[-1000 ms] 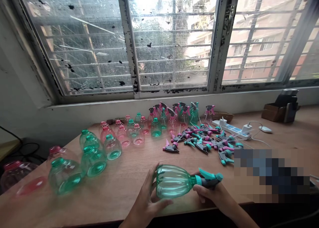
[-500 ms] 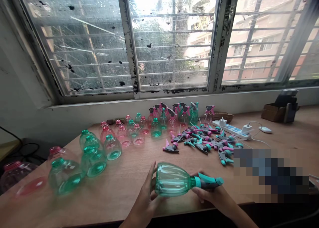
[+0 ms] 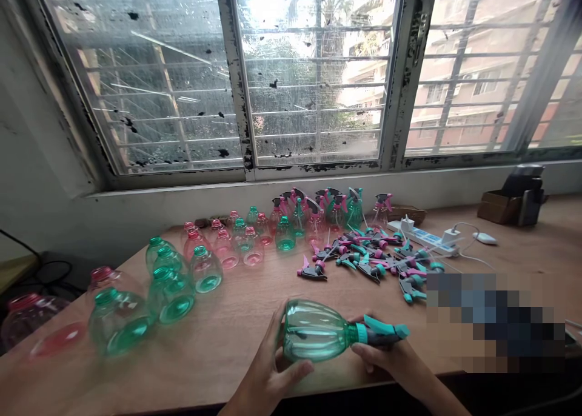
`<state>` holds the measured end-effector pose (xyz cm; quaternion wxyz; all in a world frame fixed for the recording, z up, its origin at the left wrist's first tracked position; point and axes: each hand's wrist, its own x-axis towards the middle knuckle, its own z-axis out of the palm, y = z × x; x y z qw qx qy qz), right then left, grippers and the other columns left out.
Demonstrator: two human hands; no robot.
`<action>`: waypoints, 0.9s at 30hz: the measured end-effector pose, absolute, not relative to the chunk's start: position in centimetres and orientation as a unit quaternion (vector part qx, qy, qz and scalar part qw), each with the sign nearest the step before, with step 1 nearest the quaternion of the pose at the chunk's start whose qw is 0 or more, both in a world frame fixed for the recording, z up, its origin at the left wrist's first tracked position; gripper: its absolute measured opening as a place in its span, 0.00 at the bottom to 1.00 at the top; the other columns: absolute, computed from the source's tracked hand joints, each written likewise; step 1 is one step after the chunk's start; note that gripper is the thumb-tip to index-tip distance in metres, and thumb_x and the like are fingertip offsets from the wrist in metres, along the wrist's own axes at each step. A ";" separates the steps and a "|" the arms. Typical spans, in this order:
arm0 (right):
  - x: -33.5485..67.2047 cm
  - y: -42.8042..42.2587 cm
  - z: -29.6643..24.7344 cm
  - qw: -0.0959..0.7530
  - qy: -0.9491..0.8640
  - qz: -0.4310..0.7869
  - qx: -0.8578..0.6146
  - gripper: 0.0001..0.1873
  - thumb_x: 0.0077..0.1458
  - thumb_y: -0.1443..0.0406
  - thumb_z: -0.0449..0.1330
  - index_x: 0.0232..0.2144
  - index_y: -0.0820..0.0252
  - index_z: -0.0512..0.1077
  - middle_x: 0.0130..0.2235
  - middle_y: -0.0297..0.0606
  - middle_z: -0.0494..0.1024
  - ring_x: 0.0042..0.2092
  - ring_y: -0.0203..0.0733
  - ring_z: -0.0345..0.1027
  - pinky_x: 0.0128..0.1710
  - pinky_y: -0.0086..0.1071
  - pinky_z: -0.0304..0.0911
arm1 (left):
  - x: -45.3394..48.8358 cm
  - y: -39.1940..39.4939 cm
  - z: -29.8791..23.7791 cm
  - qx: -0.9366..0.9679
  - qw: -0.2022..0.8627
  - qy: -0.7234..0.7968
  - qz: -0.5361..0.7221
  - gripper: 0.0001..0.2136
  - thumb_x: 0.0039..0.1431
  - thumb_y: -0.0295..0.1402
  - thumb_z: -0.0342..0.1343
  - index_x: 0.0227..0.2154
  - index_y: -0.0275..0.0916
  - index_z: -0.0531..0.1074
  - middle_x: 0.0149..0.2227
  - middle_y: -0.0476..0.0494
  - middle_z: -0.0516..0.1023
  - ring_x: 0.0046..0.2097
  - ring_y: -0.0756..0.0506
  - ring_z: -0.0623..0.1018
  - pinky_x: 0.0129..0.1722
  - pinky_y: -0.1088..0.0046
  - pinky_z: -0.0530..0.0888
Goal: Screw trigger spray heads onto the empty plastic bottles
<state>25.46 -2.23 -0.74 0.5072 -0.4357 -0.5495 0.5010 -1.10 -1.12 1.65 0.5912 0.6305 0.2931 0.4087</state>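
Observation:
A clear green spray bottle point(image 3: 316, 331) lies sideways above the table's front edge, its base to the left. At its neck sits a teal and dark grey spray head point(image 3: 382, 331). My left hand point(image 3: 277, 361) is closed around the base end, thumb low along the front side. My right hand point(image 3: 382, 355) grips the collar and spray head, with some fingers hidden behind. A pile of loose pink, teal and grey spray heads point(image 3: 373, 255) lies just beyond. To the left stand several open green bottles point(image 3: 170, 295) and pink bottles point(image 3: 225, 249).
Bottles fitted with spray heads point(image 3: 336, 213) stand along the wall under the window. A white power strip point(image 3: 427, 241) with plugs and cables lies right of the pile. A brown box point(image 3: 500, 205) holding dark items is at the back right. Part of the right side is pixelated.
My left thumb has swung out and lies lower along the bottle's front side. The bottle has shifted very slightly right and down; my right hand stays at the collar.

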 end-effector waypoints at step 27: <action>25.6 -1.9 -1.3 0.494 -0.549 0.501 -0.451 0.22 0.50 0.56 0.69 0.44 0.60 0.72 0.16 0.25 0.70 0.20 0.36 0.63 0.22 0.28 0.61 | -1.3 -1.0 0.7 0.683 0.489 0.327 0.432 0.41 0.58 0.43 0.65 0.68 0.59 0.47 0.71 0.44 0.50 0.68 0.34 0.59 0.62 0.58 0.68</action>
